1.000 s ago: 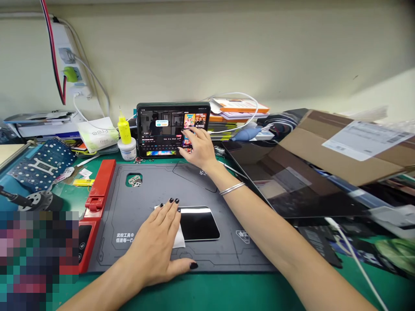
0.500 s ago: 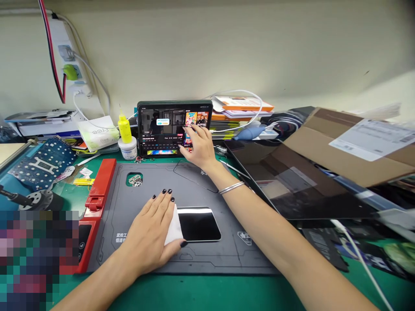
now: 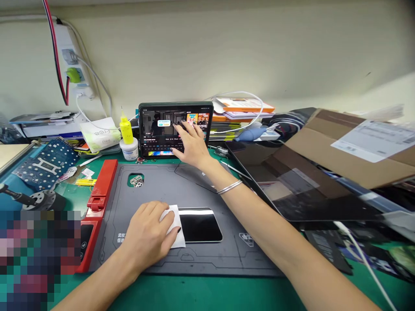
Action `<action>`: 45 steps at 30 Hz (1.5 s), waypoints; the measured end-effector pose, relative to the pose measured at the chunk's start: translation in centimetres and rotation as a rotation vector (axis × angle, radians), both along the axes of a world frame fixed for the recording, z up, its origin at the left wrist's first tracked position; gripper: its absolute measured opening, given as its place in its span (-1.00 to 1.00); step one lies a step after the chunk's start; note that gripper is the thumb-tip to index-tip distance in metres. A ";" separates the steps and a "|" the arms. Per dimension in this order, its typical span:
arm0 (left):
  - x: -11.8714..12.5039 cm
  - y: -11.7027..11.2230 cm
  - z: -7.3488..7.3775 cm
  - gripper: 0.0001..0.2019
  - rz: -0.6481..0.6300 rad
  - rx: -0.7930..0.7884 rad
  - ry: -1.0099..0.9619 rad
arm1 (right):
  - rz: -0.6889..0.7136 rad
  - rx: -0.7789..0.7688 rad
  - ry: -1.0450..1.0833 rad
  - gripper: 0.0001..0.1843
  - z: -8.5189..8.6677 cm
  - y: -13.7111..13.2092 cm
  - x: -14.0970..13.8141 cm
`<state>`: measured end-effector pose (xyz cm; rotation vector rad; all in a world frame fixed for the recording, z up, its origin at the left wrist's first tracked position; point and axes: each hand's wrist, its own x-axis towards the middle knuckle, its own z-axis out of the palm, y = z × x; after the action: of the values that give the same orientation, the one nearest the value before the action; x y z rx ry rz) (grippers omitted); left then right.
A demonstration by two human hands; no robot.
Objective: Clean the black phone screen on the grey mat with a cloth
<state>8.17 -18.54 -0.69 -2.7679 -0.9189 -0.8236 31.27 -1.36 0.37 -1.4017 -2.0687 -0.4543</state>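
Note:
My left hand (image 3: 149, 233) rests over the left end of a smartphone (image 3: 202, 226), its fingers curled on a white wipe (image 3: 177, 238). Black glass and a light frame show on the phone, which lies flat on a grey work mat (image 3: 210, 261). Beneath my hand, the phone's left part is hidden. Farther back, my right hand (image 3: 193, 144) is at a propped-up tablet (image 3: 151, 129), fingers spread and holding nothing. Its fingertips are at or just before the screen; contact cannot be made out. A video page with a small white pop-up shows there.
Left of the mat stands a red hinged device (image 3: 103, 183). A yellow dropper bottle (image 3: 126, 129) sits on a white jar (image 3: 130, 151) beside the tablet. To the right lie a large dark glass panel (image 3: 279, 181), a cardboard box (image 3: 363, 168) and a white cable (image 3: 363, 259).
My right hand has shifted left across the tablet screen, toward the pop-up. The left hand's flat, outstretched fingers have curled in, and more of the wipe shows.

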 end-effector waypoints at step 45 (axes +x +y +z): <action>-1.0 1.1 0.6 -0.72 0.114 -0.068 -0.237 | 0.717 -0.438 -0.065 -0.57 -0.6 -20.3 -1.2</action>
<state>7.17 -17.41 -0.14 -2.6829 -1.1517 -1.1385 30.09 -21.68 -0.27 -0.7517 -2.6341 0.2697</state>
